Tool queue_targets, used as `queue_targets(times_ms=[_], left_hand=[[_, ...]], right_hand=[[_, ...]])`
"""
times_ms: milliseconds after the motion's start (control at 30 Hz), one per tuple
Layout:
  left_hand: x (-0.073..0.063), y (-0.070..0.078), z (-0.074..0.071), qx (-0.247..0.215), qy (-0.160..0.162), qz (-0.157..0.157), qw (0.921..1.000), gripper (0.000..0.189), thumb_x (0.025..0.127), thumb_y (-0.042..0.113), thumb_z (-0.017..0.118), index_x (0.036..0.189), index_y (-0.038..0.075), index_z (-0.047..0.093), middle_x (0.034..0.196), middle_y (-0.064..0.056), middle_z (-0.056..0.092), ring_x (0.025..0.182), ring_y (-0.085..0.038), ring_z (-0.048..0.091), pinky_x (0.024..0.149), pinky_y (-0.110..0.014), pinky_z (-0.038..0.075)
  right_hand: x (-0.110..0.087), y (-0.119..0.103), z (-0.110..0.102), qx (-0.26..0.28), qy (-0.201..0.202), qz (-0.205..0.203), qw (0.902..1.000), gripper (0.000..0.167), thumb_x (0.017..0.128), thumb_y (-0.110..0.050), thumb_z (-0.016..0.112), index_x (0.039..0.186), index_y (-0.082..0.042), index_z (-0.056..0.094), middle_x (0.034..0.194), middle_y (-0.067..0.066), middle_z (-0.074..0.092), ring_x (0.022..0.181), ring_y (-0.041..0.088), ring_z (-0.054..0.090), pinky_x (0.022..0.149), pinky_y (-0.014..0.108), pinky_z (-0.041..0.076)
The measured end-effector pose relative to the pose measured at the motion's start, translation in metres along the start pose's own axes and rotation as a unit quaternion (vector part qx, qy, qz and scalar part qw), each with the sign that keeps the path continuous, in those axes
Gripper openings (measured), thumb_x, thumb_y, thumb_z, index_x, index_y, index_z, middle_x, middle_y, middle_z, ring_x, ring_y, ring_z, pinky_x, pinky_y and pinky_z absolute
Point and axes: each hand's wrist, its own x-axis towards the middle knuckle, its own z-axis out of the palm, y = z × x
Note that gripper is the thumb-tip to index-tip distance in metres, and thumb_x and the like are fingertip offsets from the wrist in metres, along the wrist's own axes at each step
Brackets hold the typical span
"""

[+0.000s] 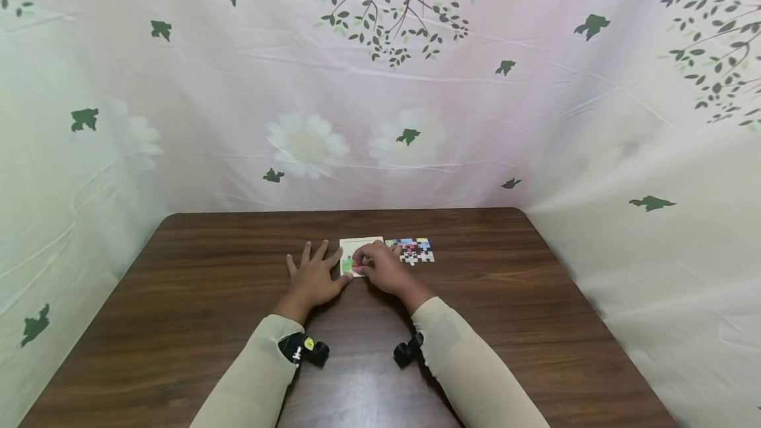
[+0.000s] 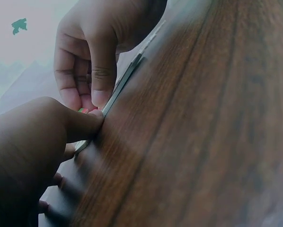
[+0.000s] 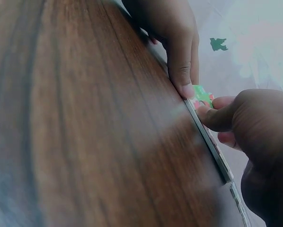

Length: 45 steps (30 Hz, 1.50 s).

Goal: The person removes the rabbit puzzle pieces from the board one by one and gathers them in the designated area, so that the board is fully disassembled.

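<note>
A white-bordered puzzle board [image 1: 360, 241] lies flat on the brown table. My left hand [image 1: 314, 281] rests at its left side, fingers spread, with the thumb pressing the near left corner of the frame. Above the board, my right hand [image 1: 389, 271] bends over and pinches a green and red jigsaw piece [image 3: 204, 96] between thumb and fingertips. That piece is right at the board's near edge, close to the left thumb [image 3: 182, 85]. Much of the board's picture is hidden under the right hand.
Several colourful jigsaw pieces [image 1: 423, 251] lie to the right of the board, partly behind the right hand. The wooden table [image 1: 226, 269] extends around, and a printed fabric backdrop [image 1: 357, 98] stands behind it and at both sides.
</note>
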Motion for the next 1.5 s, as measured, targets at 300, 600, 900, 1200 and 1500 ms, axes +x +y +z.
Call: queue_targets(times_ms=[300,600,900,1200,1500], left_hand=[[0.001,-0.001,0.001,0.0,-0.006,0.0,1.0,0.078,0.103,0.065,0.06,0.17,0.028,0.043,0.183,-0.015,0.024,0.17,-0.052,0.006,0.125,-0.087,-0.003],[0.001,0.0,0.002,0.001,-0.003,-0.001,1.0,0.078,0.103,0.065,0.061,0.169,0.028,0.044,0.183,-0.015,0.024,0.17,-0.052,0.006,0.125,-0.087,-0.003],[0.0,0.002,0.006,0.006,0.004,-0.006,1.0,0.079,0.102,0.067,0.061,0.169,0.028,0.044,0.183,-0.015,0.025,0.17,-0.052,0.007,0.125,-0.087,-0.001],[-0.004,0.007,0.006,0.007,0.01,-0.013,0.9998,0.079,0.102,0.067,0.061,0.169,0.029,0.045,0.183,-0.015,0.025,0.17,-0.052,0.007,0.125,-0.087,-0.001],[-0.008,0.012,0.008,0.009,0.008,-0.021,0.9997,0.077,0.103,0.065,0.061,0.169,0.03,0.044,0.183,-0.014,0.024,0.17,-0.051,0.007,0.125,-0.087,-0.001]], right_hand=[[-0.002,0.001,0.001,0.035,-0.01,0.01,0.9993,0.005,0.1,-0.012,0.079,0.104,-0.016,0.078,0.102,-0.001,0.077,0.102,0.017,0.064,0.108,0.062,0.029],[-0.001,0.001,0.002,0.056,-0.018,0.021,0.9981,0.006,0.101,-0.013,0.078,0.106,-0.013,0.081,0.105,0.003,0.078,0.104,0.02,0.065,0.106,0.057,0.031],[-0.003,0.006,0.001,0.057,-0.005,0.008,0.9983,0.018,0.099,-0.017,0.082,0.117,-0.011,0.082,0.113,0.005,0.08,0.108,0.023,0.071,0.107,0.055,0.037],[-0.006,0.01,0.0,0.082,0.008,-0.008,0.9966,0.02,0.098,-0.014,0.083,0.117,-0.008,0.082,0.114,0.007,0.079,0.104,0.023,0.074,0.097,0.041,0.054],[-0.01,0.014,-0.001,0.13,0.016,-0.001,0.9914,0.016,0.097,-0.014,0.084,0.113,-0.01,0.082,0.115,0.007,0.078,0.1,0.02,0.073,0.087,0.033,0.061]])
